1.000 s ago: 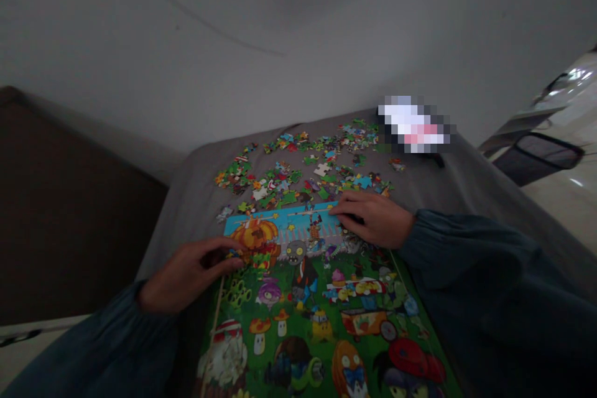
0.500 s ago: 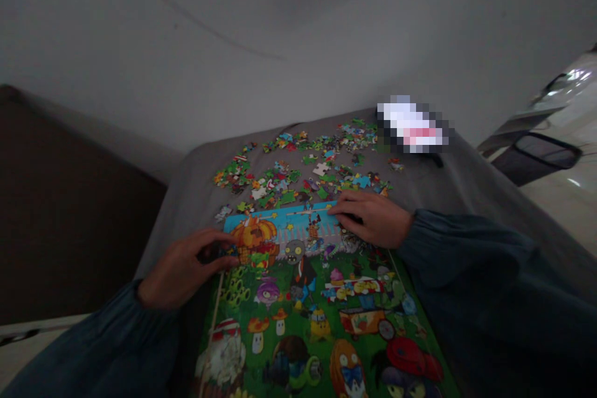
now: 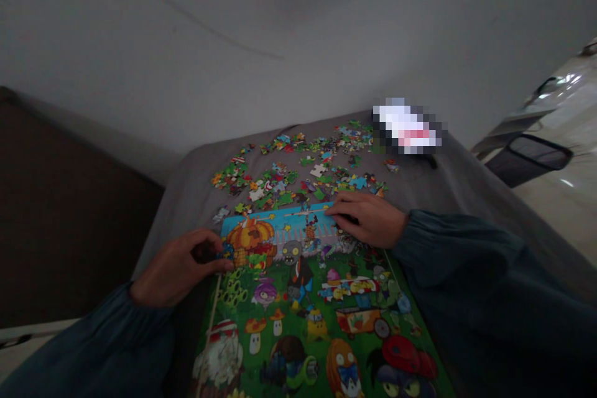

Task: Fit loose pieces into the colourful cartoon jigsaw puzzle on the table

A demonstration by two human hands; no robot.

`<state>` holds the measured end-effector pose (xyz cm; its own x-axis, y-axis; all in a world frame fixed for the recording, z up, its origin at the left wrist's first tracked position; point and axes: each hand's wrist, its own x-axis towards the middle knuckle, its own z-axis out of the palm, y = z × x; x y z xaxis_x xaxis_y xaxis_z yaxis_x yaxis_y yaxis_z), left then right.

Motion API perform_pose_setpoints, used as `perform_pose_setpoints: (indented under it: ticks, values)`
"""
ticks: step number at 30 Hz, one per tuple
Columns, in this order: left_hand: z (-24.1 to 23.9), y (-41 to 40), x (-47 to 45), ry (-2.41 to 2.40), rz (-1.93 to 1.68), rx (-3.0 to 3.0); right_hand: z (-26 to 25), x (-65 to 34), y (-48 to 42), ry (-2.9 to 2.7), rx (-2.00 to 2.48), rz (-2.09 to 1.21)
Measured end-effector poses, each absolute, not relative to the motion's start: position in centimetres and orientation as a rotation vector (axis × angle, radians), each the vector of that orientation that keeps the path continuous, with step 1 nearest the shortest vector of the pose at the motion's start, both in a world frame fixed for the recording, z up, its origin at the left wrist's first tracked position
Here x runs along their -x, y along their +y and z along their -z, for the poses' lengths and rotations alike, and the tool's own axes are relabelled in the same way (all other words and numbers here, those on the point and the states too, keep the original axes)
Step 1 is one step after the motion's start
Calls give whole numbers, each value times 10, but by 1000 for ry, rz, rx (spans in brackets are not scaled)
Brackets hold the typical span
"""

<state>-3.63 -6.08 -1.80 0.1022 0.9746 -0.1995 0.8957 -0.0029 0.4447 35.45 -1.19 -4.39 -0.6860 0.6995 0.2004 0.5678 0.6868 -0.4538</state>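
A cartoon jigsaw puzzle (image 3: 298,311), mostly assembled with a green lawn and a blue strip at its far end, lies in front of me. At its left edge, beside the orange pumpkin picture (image 3: 250,235), my left hand (image 3: 180,267) is open. Its fingers curl, and a gap shows between index finger and thumb, whose tip touches the edge. My right hand (image 3: 368,217) rests at the far right of the blue strip, fingertips pinched together. Whatever lies between them is hidden. Loose jigsaw pieces (image 3: 275,180) are scattered beyond the puzzle.
Grey cloth (image 3: 186,193) covers the surface under everything. A device with a blurred bright screen (image 3: 405,127) sits at the back right, near the pale wall (image 3: 233,31). Dark brown furniture (image 3: 69,217) stands left. A dark-framed object (image 3: 536,158) is on the right.
My left index finger has drawn back leftward, uncovering more of the pumpkin picture. My right hand stays in place at the far edge. The view has shifted slightly.
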Motion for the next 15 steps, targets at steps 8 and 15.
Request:
perform_pose_setpoints:
  ticks: [8,15]
  values:
    - [8,-54,27,1831,-193,-1982,43,-353,-12,-2540,1018,-514]
    - [10,-50,40,1798,-193,-2060,43,-352,-11,-2560,1007,-501]
